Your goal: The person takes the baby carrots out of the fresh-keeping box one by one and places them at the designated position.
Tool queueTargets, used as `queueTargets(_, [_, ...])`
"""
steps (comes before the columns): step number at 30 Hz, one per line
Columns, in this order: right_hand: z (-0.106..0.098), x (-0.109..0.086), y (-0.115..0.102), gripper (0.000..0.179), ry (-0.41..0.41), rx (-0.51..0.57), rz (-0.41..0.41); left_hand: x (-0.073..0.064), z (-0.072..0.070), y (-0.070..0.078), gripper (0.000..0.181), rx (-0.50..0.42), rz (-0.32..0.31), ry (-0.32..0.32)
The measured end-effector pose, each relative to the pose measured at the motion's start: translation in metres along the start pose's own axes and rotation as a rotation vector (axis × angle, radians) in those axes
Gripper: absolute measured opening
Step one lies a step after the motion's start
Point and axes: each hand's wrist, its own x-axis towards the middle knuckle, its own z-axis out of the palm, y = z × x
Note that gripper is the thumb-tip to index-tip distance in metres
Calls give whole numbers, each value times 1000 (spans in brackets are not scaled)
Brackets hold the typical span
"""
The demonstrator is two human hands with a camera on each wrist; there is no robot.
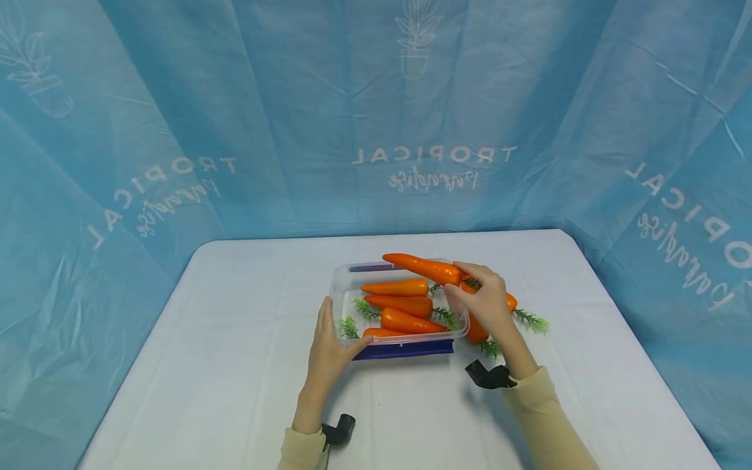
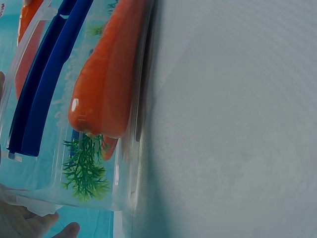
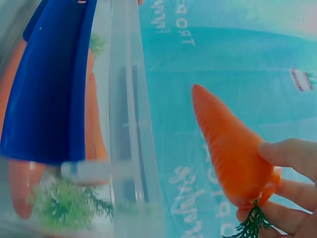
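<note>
A clear plastic container (image 1: 343,277) with blue latches (image 1: 404,350) stands on the table, holding several orange toy carrots (image 1: 405,321) with green leafy tops. At its front left corner, my left hand (image 1: 330,349) grips the wall, thumb over the front rim and fingers along the left side. My right hand (image 1: 489,297) pinches a carrot (image 1: 418,265) by its thick end, above the container's back right part. In the right wrist view, that carrot (image 3: 225,144) points its tip away from the fingers, its green top hanging below. The left wrist view shows only part of the left hand (image 2: 29,223).
Beside the container on the right lie more carrots (image 1: 477,329), partly hidden by my right hand and forearm. A white cloth covers the table (image 1: 205,365). Blue printed curtains (image 1: 294,117) hang behind it and at both sides.
</note>
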Motion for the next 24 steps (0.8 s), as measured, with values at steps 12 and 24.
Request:
queueTargets(12, [-25, -5, 13, 41, 152, -58, -5, 1, 1, -1, 115, 3, 11, 3])
queueTargets(24, [-43, -10, 25, 41, 223, -84, 48, 0, 0, 0, 115, 1, 11, 3])
